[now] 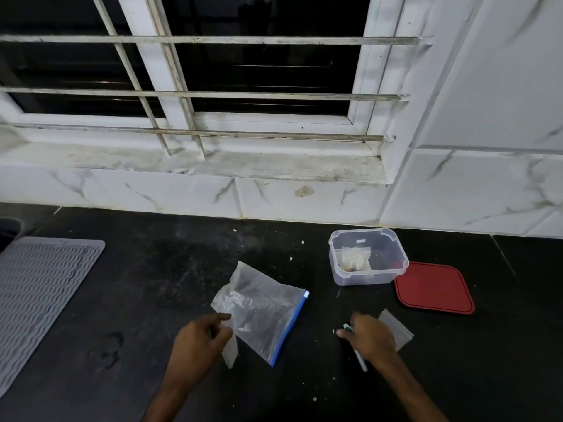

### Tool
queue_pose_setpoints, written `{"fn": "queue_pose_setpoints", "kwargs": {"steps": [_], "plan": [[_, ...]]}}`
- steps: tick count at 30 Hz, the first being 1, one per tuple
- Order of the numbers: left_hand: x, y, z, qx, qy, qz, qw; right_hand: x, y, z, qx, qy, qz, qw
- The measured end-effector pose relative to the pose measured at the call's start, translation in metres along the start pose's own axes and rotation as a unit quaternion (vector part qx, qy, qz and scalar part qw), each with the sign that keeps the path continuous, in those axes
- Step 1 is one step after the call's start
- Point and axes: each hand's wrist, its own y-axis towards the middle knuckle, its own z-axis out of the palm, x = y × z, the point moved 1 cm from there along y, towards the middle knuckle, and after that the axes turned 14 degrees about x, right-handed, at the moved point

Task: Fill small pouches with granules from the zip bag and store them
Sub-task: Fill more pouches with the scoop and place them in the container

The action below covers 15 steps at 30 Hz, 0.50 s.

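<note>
The zip bag (262, 312) lay flat on the black worktop (146, 284), its blue seal edge toward four o'clock. The left hand (198, 339) pinched a small clear pouch (230, 350) at the bag's seven o'clock corner. The right hand (370, 336) was curled around a pale spoon (361, 362), its handle pointing to five o'clock; another pouch (396, 327) lay partly under that hand. At one o'clock from the bag stood an open tub (367, 260) with a filled pouch (355, 258) inside, and a red lid (434, 287) just beside it. A grey ribbed mat (39, 293) lay far off at nine o'clock. Crumbs (291, 258) dotted the worktop.
</note>
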Motion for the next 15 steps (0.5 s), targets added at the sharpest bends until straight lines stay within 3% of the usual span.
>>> {"fn": "queue_pose_setpoints", "kwargs": {"steps": [7,15], "plan": [[0.0,0.028,0.02,0.043,-0.007,-0.03,0.999,0.045,-0.004,0.006,0.109,0.234,-0.15,0.954],[-0.019,0.045,0.051,0.053,-0.024,0.003,0.998,0.079,0.009,0.009,0.101,0.354,-0.193,0.91]]}}
